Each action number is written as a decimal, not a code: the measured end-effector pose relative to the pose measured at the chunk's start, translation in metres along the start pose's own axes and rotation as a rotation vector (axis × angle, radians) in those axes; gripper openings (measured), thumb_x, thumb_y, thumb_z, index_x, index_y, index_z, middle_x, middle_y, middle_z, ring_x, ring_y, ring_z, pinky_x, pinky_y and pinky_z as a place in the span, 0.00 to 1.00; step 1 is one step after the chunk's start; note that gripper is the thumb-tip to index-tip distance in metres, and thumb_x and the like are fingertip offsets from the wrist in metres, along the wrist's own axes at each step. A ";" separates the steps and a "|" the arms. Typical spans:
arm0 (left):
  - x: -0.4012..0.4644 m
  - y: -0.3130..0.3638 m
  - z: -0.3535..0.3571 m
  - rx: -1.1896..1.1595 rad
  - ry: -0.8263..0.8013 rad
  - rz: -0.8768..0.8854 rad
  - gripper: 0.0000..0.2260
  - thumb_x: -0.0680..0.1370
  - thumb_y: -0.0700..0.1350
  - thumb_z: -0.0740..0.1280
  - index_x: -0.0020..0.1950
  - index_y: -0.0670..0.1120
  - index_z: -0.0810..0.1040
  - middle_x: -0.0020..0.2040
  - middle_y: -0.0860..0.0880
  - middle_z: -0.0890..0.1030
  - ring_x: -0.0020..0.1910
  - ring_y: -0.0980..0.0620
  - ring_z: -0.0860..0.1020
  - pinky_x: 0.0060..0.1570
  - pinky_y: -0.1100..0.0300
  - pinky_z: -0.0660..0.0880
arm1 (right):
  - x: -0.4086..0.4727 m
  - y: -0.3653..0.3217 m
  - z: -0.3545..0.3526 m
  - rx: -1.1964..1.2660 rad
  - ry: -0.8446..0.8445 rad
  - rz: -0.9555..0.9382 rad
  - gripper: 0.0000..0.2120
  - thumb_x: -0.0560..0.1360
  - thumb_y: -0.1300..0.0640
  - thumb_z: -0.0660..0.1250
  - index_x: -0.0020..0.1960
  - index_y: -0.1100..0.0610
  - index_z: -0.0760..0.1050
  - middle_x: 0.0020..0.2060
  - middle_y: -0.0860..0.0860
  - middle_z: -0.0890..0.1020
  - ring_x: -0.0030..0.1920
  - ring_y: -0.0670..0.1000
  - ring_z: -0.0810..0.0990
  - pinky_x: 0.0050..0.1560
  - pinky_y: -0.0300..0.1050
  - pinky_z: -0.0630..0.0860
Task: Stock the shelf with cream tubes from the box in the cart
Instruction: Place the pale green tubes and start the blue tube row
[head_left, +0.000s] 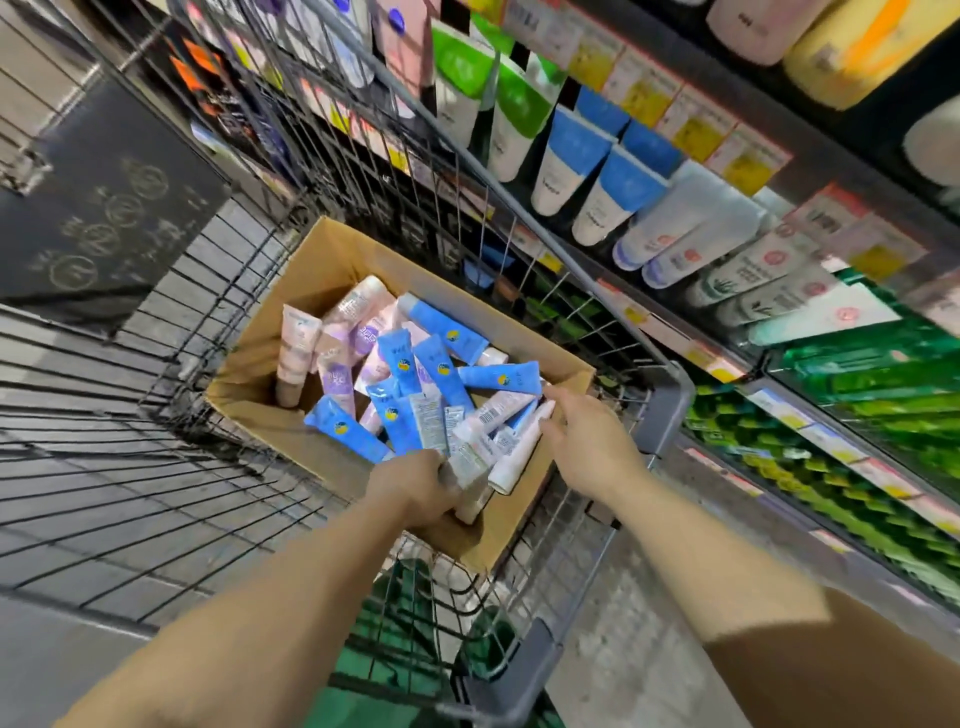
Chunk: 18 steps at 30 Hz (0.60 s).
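I am extending both bare forearms forward: my left hand is curling in a closed grip; my right hand is reaching with fingers loosely bent.
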<state>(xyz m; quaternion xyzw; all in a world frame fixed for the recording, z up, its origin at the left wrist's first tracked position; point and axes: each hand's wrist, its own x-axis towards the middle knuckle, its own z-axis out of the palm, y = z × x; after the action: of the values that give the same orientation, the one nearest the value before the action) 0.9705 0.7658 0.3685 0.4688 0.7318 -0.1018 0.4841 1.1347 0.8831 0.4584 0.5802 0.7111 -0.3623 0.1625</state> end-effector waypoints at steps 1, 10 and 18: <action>-0.002 -0.004 -0.005 -0.035 -0.001 -0.009 0.11 0.74 0.56 0.64 0.38 0.51 0.69 0.43 0.50 0.79 0.45 0.48 0.78 0.41 0.56 0.72 | 0.001 -0.001 0.000 0.006 -0.009 0.002 0.22 0.81 0.54 0.58 0.75 0.52 0.63 0.68 0.53 0.72 0.66 0.56 0.70 0.64 0.49 0.70; -0.020 0.020 -0.029 -0.863 0.045 0.162 0.18 0.71 0.44 0.76 0.60 0.47 0.78 0.52 0.50 0.83 0.50 0.52 0.81 0.53 0.58 0.78 | 0.003 -0.017 0.013 0.491 -0.261 0.113 0.19 0.78 0.48 0.65 0.67 0.53 0.73 0.59 0.50 0.80 0.54 0.48 0.79 0.48 0.41 0.73; 0.006 0.049 -0.003 -0.740 0.014 0.065 0.18 0.72 0.50 0.75 0.59 0.49 0.77 0.54 0.51 0.79 0.52 0.51 0.77 0.54 0.56 0.75 | 0.026 0.010 0.000 0.757 0.049 0.171 0.14 0.78 0.52 0.66 0.62 0.55 0.74 0.55 0.51 0.82 0.51 0.50 0.81 0.50 0.48 0.79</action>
<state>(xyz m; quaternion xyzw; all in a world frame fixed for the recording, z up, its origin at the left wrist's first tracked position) 1.0069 0.7977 0.3806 0.2859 0.7069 0.1883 0.6189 1.1368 0.9017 0.4380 0.6649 0.4798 -0.5703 -0.0505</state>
